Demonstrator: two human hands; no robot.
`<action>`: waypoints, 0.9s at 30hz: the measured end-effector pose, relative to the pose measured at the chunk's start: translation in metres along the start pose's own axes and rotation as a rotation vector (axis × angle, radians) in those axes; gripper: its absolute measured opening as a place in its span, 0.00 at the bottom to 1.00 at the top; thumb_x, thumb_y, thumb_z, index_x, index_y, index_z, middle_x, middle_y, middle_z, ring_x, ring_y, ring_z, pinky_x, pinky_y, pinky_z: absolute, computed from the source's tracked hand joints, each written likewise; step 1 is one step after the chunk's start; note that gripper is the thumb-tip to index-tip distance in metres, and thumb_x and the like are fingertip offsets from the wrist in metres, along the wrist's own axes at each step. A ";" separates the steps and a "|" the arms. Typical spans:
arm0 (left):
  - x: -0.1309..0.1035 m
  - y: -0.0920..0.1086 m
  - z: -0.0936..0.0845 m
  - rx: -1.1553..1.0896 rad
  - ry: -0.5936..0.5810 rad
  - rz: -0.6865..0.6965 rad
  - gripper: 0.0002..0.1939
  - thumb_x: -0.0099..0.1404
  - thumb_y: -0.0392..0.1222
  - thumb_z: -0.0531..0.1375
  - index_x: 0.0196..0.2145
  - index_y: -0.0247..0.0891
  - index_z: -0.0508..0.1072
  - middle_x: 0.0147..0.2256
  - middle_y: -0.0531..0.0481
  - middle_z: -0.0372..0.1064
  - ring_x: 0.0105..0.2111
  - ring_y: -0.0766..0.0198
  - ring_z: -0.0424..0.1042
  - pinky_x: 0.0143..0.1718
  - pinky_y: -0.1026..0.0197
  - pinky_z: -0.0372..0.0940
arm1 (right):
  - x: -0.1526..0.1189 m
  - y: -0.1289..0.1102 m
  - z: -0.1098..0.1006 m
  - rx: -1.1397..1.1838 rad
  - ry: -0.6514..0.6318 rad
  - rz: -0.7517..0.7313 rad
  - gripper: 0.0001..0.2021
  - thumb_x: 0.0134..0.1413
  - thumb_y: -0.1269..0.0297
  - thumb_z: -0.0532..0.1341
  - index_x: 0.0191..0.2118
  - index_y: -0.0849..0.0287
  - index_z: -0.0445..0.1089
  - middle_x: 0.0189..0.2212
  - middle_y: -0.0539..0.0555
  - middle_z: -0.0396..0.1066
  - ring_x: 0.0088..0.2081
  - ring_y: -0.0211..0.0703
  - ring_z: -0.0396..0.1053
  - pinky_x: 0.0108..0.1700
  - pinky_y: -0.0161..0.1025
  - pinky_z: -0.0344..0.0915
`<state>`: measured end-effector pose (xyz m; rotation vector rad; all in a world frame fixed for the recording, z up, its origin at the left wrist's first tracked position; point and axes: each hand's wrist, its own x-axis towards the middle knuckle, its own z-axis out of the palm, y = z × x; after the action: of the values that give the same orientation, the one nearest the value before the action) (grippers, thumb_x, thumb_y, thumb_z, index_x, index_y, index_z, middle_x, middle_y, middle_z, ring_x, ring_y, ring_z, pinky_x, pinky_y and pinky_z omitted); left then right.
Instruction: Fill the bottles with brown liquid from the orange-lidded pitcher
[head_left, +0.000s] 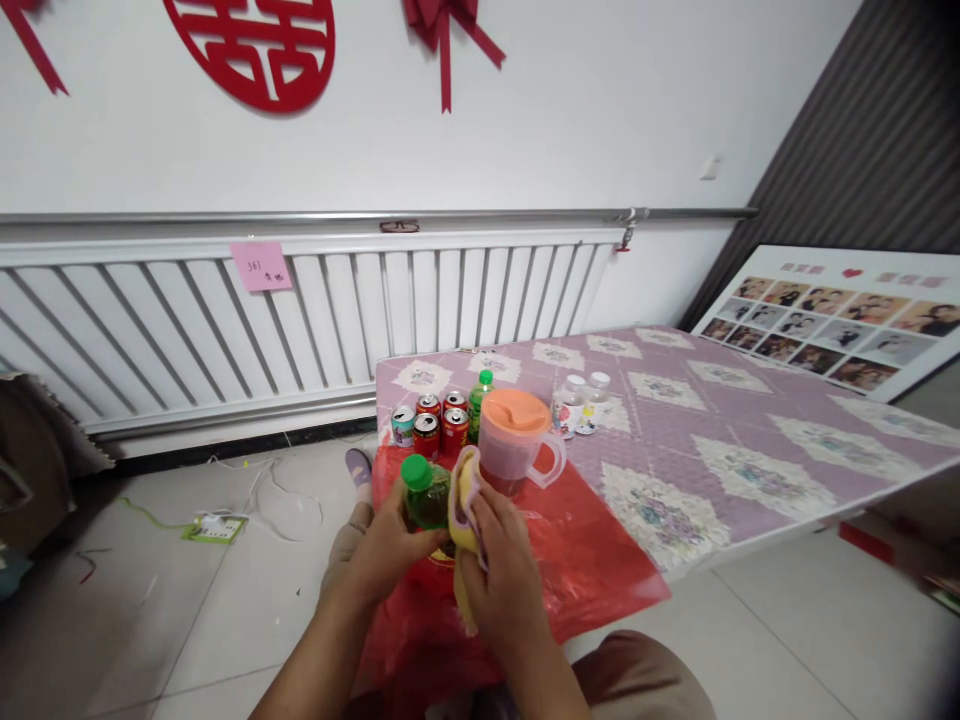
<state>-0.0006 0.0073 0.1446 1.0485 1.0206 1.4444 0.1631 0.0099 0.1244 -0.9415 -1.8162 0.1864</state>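
My left hand (386, 550) is wrapped round a green bottle (427, 492) with a green cap, upright above the red plastic sheet (585, 560). In my right hand (499, 560) is a yellow and pink cloth (466, 500), pressed against the bottle's right side. Just behind stands a clear pitcher (499, 455) with an orange lid and a handle on its right. Several cans, red ones (426, 436) and a teal one (403, 426), are grouped to its left. Another green-capped bottle (480, 398) is behind, partly hidden by the pitcher.
Two clear bottles (571, 405) with white caps stand right of the pitcher on the floral cover (667, 400). A white radiator (337, 310) lines the wall. A photo board (840, 320) leans at the right. Cables and a power strip (215, 527) lie on the floor at left.
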 end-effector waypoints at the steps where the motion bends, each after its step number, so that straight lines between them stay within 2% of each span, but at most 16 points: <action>1: 0.000 0.001 0.000 0.022 -0.026 -0.012 0.31 0.46 0.36 0.73 0.48 0.43 0.72 0.46 0.44 0.76 0.48 0.45 0.74 0.51 0.47 0.67 | 0.001 -0.002 0.002 -0.019 -0.024 -0.032 0.34 0.51 0.77 0.53 0.65 0.52 0.58 0.63 0.58 0.61 0.62 0.52 0.59 0.60 0.56 0.60; 4: 0.001 0.005 -0.007 0.003 -0.039 -0.017 0.30 0.47 0.38 0.74 0.48 0.42 0.72 0.46 0.44 0.76 0.46 0.46 0.75 0.50 0.48 0.68 | -0.002 0.004 0.010 -0.030 -0.058 0.007 0.37 0.48 0.78 0.53 0.66 0.52 0.57 0.62 0.58 0.63 0.61 0.51 0.61 0.60 0.55 0.62; 7: 0.003 0.013 -0.017 -0.050 -0.065 0.001 0.31 0.46 0.40 0.74 0.48 0.40 0.71 0.45 0.44 0.76 0.45 0.48 0.75 0.48 0.49 0.69 | -0.009 0.020 0.016 0.076 -0.068 0.144 0.35 0.45 0.77 0.54 0.62 0.55 0.63 0.59 0.59 0.66 0.60 0.53 0.63 0.60 0.56 0.61; 9: 0.003 0.020 -0.022 -0.080 -0.079 0.004 0.32 0.44 0.39 0.75 0.48 0.39 0.70 0.44 0.43 0.76 0.45 0.48 0.76 0.48 0.50 0.70 | -0.012 0.026 0.017 0.227 -0.070 0.308 0.31 0.45 0.74 0.56 0.59 0.56 0.67 0.57 0.59 0.69 0.58 0.54 0.65 0.59 0.56 0.62; 12: 0.002 0.028 -0.025 -0.163 -0.078 0.011 0.35 0.43 0.40 0.75 0.49 0.39 0.70 0.44 0.43 0.76 0.45 0.47 0.75 0.48 0.49 0.70 | -0.014 0.021 0.016 0.604 -0.110 0.687 0.25 0.49 0.67 0.58 0.56 0.56 0.69 0.49 0.58 0.75 0.49 0.54 0.73 0.50 0.52 0.70; 14: 0.002 0.031 -0.026 -0.227 -0.091 0.023 0.36 0.43 0.42 0.75 0.50 0.39 0.69 0.44 0.43 0.75 0.46 0.46 0.75 0.48 0.48 0.69 | -0.015 0.012 0.014 0.885 -0.141 0.915 0.26 0.50 0.63 0.61 0.57 0.55 0.67 0.42 0.57 0.78 0.41 0.54 0.76 0.42 0.50 0.73; 16: 0.002 0.031 -0.025 -0.266 -0.113 0.030 0.37 0.44 0.43 0.76 0.51 0.39 0.70 0.45 0.43 0.75 0.47 0.45 0.74 0.49 0.47 0.69 | -0.015 0.004 0.014 1.073 -0.140 1.042 0.28 0.48 0.60 0.63 0.58 0.54 0.67 0.39 0.55 0.79 0.38 0.54 0.77 0.36 0.47 0.73; 20: 0.006 0.026 -0.022 -0.313 -0.113 0.026 0.39 0.45 0.45 0.75 0.53 0.42 0.68 0.49 0.43 0.72 0.52 0.44 0.71 0.54 0.45 0.66 | -0.016 -0.001 0.015 1.161 -0.104 1.104 0.31 0.46 0.58 0.66 0.58 0.50 0.66 0.41 0.55 0.79 0.35 0.53 0.78 0.32 0.44 0.72; 24: 0.009 0.020 -0.019 -0.326 -0.085 0.007 0.36 0.51 0.48 0.73 0.55 0.42 0.67 0.52 0.42 0.71 0.55 0.45 0.69 0.57 0.47 0.63 | -0.014 0.003 0.016 1.182 0.007 1.120 0.37 0.44 0.61 0.68 0.62 0.51 0.61 0.39 0.53 0.79 0.35 0.52 0.78 0.33 0.43 0.72; 27: 0.009 0.014 -0.017 -0.297 -0.107 -0.023 0.37 0.52 0.49 0.72 0.57 0.42 0.66 0.54 0.41 0.70 0.55 0.46 0.68 0.57 0.47 0.63 | -0.014 0.004 0.017 1.178 0.063 1.107 0.38 0.45 0.60 0.68 0.64 0.51 0.59 0.39 0.52 0.80 0.34 0.51 0.78 0.34 0.43 0.72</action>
<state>-0.0217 0.0140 0.1546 0.8838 0.7131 1.4533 0.1529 0.0083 0.1040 -0.8885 -0.6462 1.6529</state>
